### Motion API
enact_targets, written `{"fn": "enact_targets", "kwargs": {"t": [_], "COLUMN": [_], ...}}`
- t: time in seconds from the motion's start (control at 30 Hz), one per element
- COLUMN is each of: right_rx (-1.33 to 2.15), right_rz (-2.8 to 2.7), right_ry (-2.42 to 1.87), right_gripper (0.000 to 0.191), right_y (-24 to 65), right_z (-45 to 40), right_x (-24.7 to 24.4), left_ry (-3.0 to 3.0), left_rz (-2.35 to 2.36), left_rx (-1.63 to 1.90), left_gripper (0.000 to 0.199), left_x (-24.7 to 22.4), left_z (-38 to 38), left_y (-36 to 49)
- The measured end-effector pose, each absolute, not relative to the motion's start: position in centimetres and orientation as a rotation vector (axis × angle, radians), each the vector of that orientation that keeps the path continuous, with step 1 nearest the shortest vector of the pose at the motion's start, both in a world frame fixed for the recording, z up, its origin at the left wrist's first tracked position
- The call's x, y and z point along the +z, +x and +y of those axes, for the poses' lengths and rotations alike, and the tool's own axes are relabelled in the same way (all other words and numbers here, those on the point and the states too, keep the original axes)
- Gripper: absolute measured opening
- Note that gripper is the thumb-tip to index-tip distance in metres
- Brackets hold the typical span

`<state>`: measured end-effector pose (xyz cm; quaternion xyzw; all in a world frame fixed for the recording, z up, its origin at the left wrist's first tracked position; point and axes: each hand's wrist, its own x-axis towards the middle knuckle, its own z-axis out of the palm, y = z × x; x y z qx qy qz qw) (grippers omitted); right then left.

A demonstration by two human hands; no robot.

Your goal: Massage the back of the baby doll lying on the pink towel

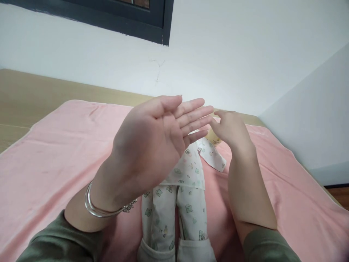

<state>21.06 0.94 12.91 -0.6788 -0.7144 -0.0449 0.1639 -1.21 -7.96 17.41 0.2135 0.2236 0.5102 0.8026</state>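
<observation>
My left hand (160,140) is raised in the middle, palm turned up and fingers stretched out, with nothing on it. Silver bangles circle that wrist. My right hand (231,125) is held just right of its fingertips, fingers apart, by a pale yellow item (213,137) that is mostly hidden. Below my hands lie a white printed top (188,169) and matching trousers (163,214), laid out like a small outfit. Whether anything is inside the clothes cannot be made out. The upper part of the top is hidden behind my left hand.
A pink cloth (54,160) is spread under the clothes, on a light wooden surface (29,87). Behind it rises a white wall (218,54) with a dark window frame (109,18) at the upper left.
</observation>
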Motion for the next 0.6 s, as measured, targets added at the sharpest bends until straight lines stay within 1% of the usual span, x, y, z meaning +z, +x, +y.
{"fn": "enact_targets", "kwargs": {"t": [0.13,0.33,0.47,0.6], "right_rx": [-0.134,-0.004,0.064,0.022], "right_rz": [-2.05,-2.098,-2.153,-2.177], "right_ry": [-1.926,-1.862,-1.651,-1.36], "right_gripper": [0.039,0.038,0.045,0.047], "right_y": [20.8,20.3,19.3,16.3], "right_z": [0.8,-1.4,-3.2,-6.0], "right_x": [12.9,13.6,14.1,13.8], "left_ry": [0.478,0.452,0.467,0.481], "left_rz": [0.46,0.511,0.573,0.559], "left_rx": [1.092,1.089,1.107,1.133], "left_gripper": [0.05,0.046,0.046,0.046], "left_x": [17.1,16.9,17.0,16.9], "left_z": [-7.7,-7.5,-7.4,-7.8], "left_y": [-0.7,0.0,0.5,0.4]}}
